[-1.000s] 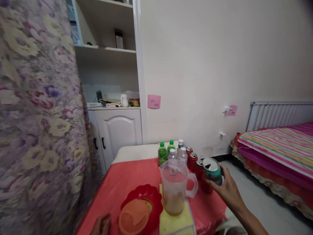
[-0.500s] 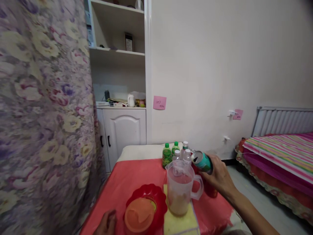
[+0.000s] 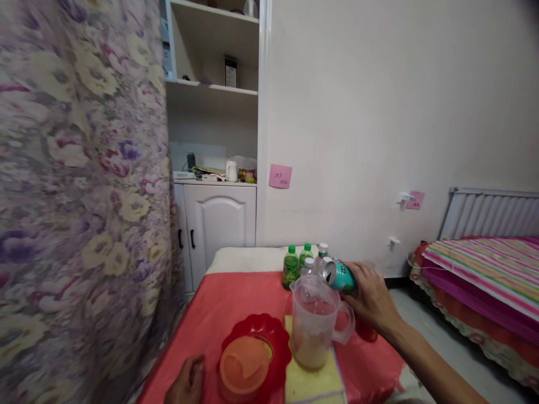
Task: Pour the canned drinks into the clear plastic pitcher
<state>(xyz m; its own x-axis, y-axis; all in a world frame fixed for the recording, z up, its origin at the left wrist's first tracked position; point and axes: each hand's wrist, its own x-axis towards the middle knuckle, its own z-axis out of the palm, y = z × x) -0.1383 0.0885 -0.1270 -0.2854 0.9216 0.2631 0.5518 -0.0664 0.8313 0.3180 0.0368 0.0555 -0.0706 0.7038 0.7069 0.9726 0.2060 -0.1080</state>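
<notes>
A teal can (image 3: pixel 340 276) is being held in the right hand (image 3: pixel 373 300), fingers wrapped closed around its body, above the rim of the clear jug (image 3: pixel 314 328) on the bench (image 3: pixel 236 306). The can is being tipped nearly flat, its long axis lying sideways with the opened top pointing toward 9 o'clock over the jug's mouth. Pale liquid is already sitting in the jug's lower part; no stream can be made out. The left hand (image 3: pixel 187 384) is being rested at the bench's near edge, holding nothing, at 9 o'clock of the red bowl (image 3: pixel 252 359).

- Can (image 3: pixel 342 276): glossy teal metal.
- Jug (image 3: pixel 315 321): cloudy, translucent plastic.
- Bowl (image 3: pixel 257 343): shiny red plastic.
- Tablecloth (image 3: pixel 236 303): smooth red sheeting.
- Curtain (image 3: pixel 80 196): matt floral cloth.
</notes>
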